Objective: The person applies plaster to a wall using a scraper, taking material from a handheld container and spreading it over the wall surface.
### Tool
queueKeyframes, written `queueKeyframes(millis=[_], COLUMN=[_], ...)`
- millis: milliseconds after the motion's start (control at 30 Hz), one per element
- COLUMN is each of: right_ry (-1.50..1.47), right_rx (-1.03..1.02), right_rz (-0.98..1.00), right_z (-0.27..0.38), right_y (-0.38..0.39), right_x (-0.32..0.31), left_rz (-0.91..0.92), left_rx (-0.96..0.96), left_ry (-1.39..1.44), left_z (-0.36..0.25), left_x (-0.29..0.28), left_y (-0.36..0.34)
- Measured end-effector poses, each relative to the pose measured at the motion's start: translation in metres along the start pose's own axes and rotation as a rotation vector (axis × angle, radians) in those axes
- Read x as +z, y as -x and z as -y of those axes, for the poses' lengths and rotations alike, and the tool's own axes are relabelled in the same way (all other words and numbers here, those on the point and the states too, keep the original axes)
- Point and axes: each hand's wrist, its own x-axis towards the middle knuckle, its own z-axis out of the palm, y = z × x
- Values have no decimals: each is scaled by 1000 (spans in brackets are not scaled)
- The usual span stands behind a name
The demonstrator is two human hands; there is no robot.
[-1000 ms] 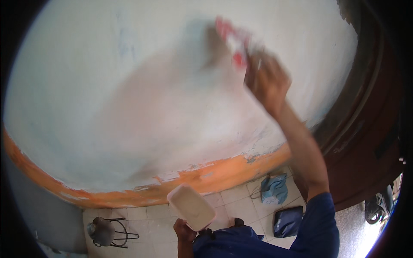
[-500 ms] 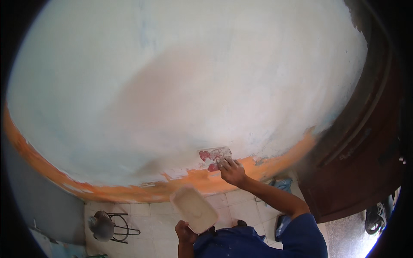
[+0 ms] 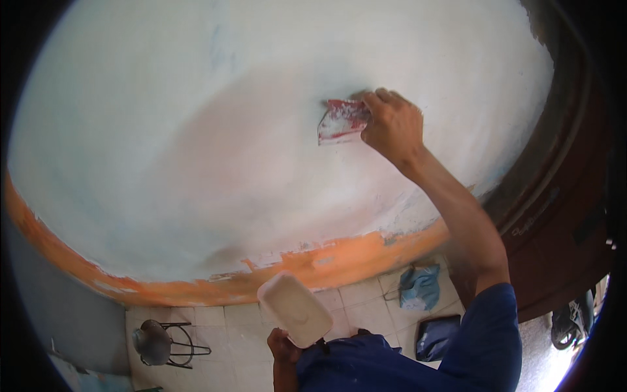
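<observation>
My right hand (image 3: 395,127) is raised in front of the wall and closed on a putty knife (image 3: 343,122), a flat red scraper smeared with white. Its blade is at the pale wall surface (image 3: 261,163); whether it touches is hard to tell. Low in front of my body, my left hand (image 3: 284,346) grips the near edge of a shallow rectangular tray (image 3: 295,310) with whitish filler inside. Along the wall's bottom runs an orange painted band (image 3: 326,261) with a ragged upper edge.
A dark stool (image 3: 157,343) with metal legs stands on the tiled floor (image 3: 238,340) at lower left. Right of my body lie a blue crumpled bag (image 3: 420,287) and a dark flat packet (image 3: 437,338). A dark brown door (image 3: 562,242) borders the wall at right.
My right hand has moved the putty knife up the wall from the orange band and slightly right. The left hand and tray have barely shifted.
</observation>
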Motion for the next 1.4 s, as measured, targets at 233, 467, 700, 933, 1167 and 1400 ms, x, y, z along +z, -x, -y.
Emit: queueKeyframes(millis=[233, 467, 700, 933, 1167, 1400], right_ry=[38, -10, -128, -266, -156, -133], right_rx=[-203, -354, -372, -346, -304, -305], right_rz=[-263, -459, -342, -70, -393, -215], right_z=[12, 7, 0, 36, 20, 8], right_y=[43, 141, 191, 260, 144, 175], right_x=[-18, 61, 128, 115, 45, 118], left_rz=[-90, -121, -23, 16, -62, -120], left_rx=[-17, -118, -104, -169, -77, -81], left_ry=[298, 331, 338, 387, 308, 274], left_z=[0, 6, 4, -2, 4, 15], left_x=[10, -1, -3, 5, -5, -9], left_y=[12, 9, 11, 10, 19, 23])
